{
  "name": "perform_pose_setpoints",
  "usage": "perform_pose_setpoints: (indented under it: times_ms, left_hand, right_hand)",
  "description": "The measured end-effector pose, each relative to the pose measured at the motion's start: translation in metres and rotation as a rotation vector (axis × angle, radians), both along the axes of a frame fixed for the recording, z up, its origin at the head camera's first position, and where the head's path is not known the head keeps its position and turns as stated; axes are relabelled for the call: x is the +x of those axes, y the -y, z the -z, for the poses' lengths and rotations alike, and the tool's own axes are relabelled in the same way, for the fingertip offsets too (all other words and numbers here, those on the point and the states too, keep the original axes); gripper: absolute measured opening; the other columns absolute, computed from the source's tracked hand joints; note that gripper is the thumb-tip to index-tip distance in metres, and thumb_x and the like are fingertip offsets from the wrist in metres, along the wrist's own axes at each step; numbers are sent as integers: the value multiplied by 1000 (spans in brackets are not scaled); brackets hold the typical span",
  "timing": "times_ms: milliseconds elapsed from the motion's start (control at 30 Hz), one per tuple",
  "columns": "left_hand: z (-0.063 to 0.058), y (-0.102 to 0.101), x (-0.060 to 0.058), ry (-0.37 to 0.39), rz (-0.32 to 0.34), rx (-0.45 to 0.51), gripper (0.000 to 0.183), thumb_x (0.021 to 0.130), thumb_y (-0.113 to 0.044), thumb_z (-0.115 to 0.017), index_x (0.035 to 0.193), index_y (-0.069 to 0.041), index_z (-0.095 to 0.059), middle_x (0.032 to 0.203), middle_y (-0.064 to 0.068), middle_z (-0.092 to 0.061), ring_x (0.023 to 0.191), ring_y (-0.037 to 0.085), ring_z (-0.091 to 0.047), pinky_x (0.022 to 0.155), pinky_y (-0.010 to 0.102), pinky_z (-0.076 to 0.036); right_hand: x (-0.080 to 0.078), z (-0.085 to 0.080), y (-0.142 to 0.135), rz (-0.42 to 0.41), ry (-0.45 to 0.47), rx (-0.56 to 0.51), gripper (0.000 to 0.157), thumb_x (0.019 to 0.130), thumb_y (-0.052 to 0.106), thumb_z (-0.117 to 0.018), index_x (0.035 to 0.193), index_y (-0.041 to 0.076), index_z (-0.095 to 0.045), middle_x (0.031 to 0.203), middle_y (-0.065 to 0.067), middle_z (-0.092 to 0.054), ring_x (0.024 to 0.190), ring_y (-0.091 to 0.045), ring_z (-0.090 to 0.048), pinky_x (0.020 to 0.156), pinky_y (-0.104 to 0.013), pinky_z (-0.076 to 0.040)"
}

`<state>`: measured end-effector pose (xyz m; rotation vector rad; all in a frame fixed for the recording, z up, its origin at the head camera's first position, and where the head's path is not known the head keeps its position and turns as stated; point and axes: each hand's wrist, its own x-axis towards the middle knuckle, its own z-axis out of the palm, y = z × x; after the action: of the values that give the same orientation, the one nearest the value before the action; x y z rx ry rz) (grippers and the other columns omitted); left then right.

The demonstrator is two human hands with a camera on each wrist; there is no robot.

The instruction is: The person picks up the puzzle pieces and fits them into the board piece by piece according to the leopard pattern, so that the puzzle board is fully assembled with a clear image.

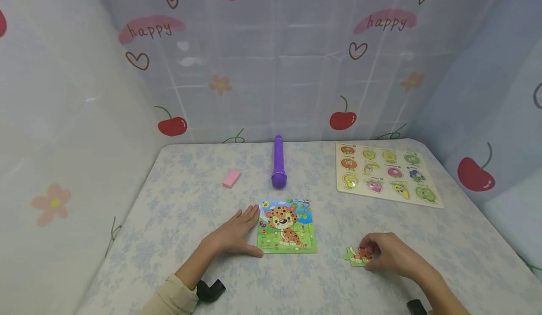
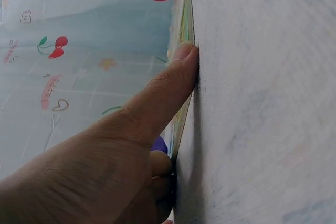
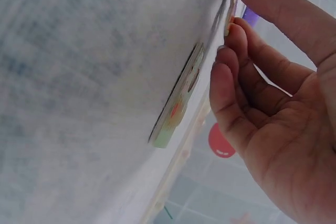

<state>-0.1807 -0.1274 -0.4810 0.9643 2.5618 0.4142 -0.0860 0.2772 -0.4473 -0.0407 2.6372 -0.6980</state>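
Observation:
A square jigsaw puzzle [image 1: 288, 230] with a spotted leopard cub on green grass lies flat on the table. My left hand [image 1: 235, 230] rests along its left side, fingers straight, thumb at the near-left corner. In the left wrist view the left thumb [image 2: 163, 95] presses against the puzzle's thin edge [image 2: 185, 24]. Farther right, my right hand [image 1: 391, 256] pinches a small green and orange puzzle piece [image 1: 357, 257] low over the table, between thumb and fingertips. Another loose puzzle piece [image 3: 178, 100] lies beside the right fingers in the right wrist view; the hand hides it in the head view.
A purple toy microphone [image 1: 278, 164] lies behind the puzzle, with a pink block [image 1: 231, 178] to its left. At the back right is a fruit picture board [image 1: 385, 173]. Printed plastic curtains [image 1: 271, 65] enclose the table's back and sides.

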Motion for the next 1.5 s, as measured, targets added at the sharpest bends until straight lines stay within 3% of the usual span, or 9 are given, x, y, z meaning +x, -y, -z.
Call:
perform_pose_setpoints:
  times_ms: [200, 433, 700, 1000, 1233, 1500]
  left_hand:
    - [2, 0, -1, -13, 2, -8, 118, 74, -69, -68, 155, -2, -14, 165, 11, -8, 153, 26, -8, 125, 48, -13]
    - [2, 0, -1, -3, -1, -13, 119, 74, -70, -68, 156, -3, -14, 165, 10, -7, 153, 26, -7, 125, 47, -12]
    - [2, -1, -2, -12, -2, -20, 120, 74, -71, -68, 156, -3, -13, 165, 10, -7, 153, 25, -6, 125, 47, -12]
    - [5, -1, -2, -12, 3, -21, 119, 74, -71, -67, 156, -3, -13, 165, 10, -6, 153, 25, -6, 125, 47, -11]
    - [3, 0, -2, -11, 4, -17, 118, 75, -70, -68, 156, -3, -13, 165, 10, -6, 153, 26, -6, 125, 47, -11]
    - [5, 1, -1, -12, 7, -9, 119, 74, -69, -69, 156, -3, -13, 165, 11, -6, 153, 26, -6, 125, 47, -11]
  right_hand:
    - [3, -4, 0, -42, -63, -31, 40, 64, 18, -90, 98, 12, -69, 86, 5, -63, 79, -10, -54, 65, -22, -49]
    - [0, -5, 3, -6, -52, -13, 42, 65, 24, -90, 100, 12, -70, 84, 5, -63, 78, -11, -53, 64, -23, -47]
    - [0, -9, 5, 0, -173, -28, 39, 67, 27, -88, 99, 12, -72, 75, 6, -59, 68, -9, -47, 56, -21, -39]
    - [-1, -6, 6, 33, -147, -48, 40, 66, 25, -89, 99, 10, -72, 76, 4, -59, 70, -12, -48, 56, -22, -39]
    - [-8, -6, 14, -1, -155, -70, 39, 67, 26, -88, 99, 11, -72, 76, 5, -59, 70, -10, -48, 56, -21, -40]
    - [-20, -5, 39, -125, -224, -138, 36, 69, 24, -88, 98, 10, -71, 76, 8, -60, 68, -4, -49, 57, -19, -43]
